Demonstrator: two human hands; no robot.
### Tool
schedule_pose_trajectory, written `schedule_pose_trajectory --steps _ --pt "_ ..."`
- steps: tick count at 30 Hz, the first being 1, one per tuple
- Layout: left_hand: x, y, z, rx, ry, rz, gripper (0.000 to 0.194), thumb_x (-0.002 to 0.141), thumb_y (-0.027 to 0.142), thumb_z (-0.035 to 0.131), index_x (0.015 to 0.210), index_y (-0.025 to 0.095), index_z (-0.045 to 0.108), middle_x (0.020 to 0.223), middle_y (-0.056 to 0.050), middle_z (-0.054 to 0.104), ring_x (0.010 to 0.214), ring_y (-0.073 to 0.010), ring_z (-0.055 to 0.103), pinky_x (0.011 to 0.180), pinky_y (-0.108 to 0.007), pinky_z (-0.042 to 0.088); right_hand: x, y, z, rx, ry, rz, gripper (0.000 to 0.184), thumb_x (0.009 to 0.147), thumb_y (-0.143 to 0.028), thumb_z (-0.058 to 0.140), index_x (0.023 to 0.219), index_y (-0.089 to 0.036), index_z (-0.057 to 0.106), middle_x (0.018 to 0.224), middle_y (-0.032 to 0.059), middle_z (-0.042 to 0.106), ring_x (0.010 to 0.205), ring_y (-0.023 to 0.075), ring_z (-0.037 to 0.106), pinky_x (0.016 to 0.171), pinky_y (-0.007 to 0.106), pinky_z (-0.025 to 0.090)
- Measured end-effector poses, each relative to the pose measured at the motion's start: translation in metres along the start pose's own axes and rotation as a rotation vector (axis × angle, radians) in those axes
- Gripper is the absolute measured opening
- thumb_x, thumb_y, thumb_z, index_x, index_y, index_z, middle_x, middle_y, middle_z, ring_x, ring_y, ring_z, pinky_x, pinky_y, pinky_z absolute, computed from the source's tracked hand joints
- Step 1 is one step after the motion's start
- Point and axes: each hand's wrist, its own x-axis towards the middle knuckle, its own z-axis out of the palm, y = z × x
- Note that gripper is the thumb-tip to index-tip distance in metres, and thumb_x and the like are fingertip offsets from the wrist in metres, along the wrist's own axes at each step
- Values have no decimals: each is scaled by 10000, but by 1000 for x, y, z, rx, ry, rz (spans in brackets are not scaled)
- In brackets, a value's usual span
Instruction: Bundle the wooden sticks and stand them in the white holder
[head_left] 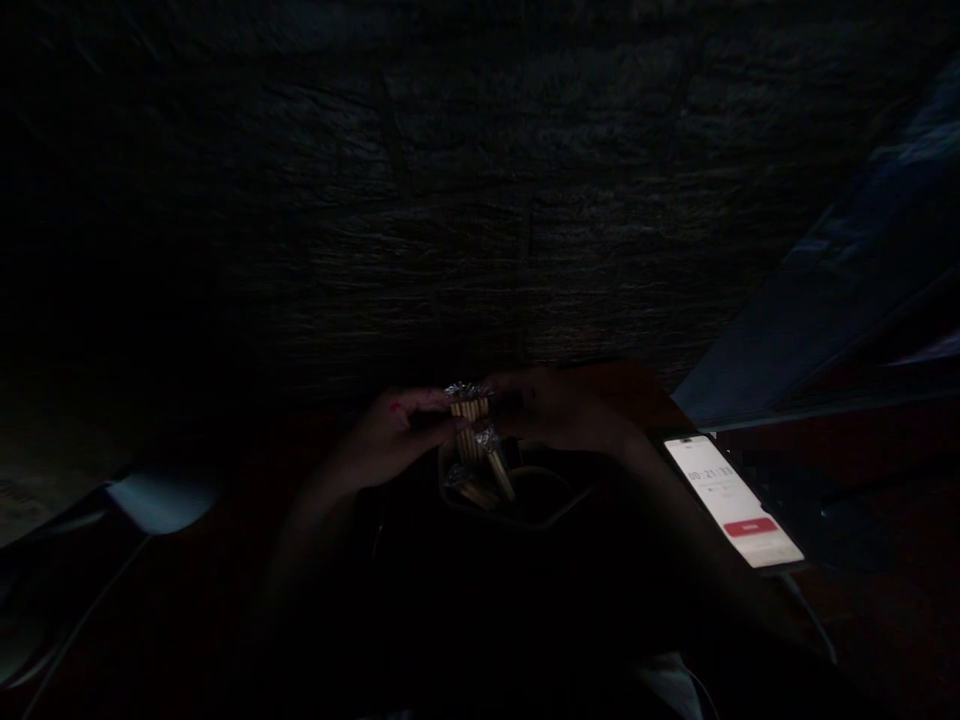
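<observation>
Foil (pixel 460 390) caps the stick bundle (pixel 471 409), likely light, stiff; I'd grip mid-length. Left hand (pixel 390 435) pinches it; right hand (pixel 551 415), I can't tell.

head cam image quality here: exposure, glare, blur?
Head view: heavily underexposed, left hand and right hand dim, lower centre nearly black; head view: phone screen by far the brightest patch, its small text illegible; head view: foil on the sticks glints faintly; head view: wall texture murky.

Lit phone (pixel 735 500), pale cable (pixel 815 617), dark textured wall (pixel 465 220)
</observation>
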Motion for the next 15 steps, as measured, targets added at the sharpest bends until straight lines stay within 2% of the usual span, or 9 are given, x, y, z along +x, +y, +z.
schedule_pose_trajectory --steps 15 --pt "0 1 3 -44 -29 -38 237 815 264 665 1033 193 725 964 -25 763 960 -191 692 909 -307 529 -1 -2 2 -47 44 -49 350 784 -312 681 1111 -192 654 959 38 704 821 165 633 683 261 474"
